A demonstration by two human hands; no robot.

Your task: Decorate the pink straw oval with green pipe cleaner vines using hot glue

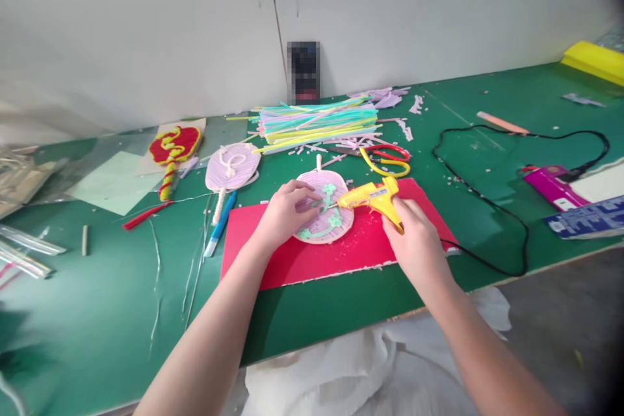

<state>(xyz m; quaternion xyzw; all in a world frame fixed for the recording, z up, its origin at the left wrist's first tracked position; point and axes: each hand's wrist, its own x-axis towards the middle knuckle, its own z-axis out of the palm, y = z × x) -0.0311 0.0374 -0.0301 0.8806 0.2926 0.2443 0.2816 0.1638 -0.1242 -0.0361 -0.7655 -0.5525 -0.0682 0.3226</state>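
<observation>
My right hand (414, 231) is wrapped around the handle of a yellow glue gun (373, 197). The gun's nozzle points left, over a round lilac pipe-cleaner fan (324, 234) with a pale rim. Mint-green pipe-cleaner shapes (330, 188) lie on the fan, and a short pale stub sticks out at its far side. At the fan's left part my left hand (288, 211) has its thumb and fingers bent together close to the nozzle tip; what they pinch is too small to make out. Beneath the fan lies a red board (273, 266).
Behind are bundled pipe cleaners (319, 123) and scissors (387, 159). To the left lie another lilac fan (233, 166), a blue pen (221, 224) and a red-and-yellow fan (174, 145). A black cord (524, 240) loops at right near a purple box (553, 188).
</observation>
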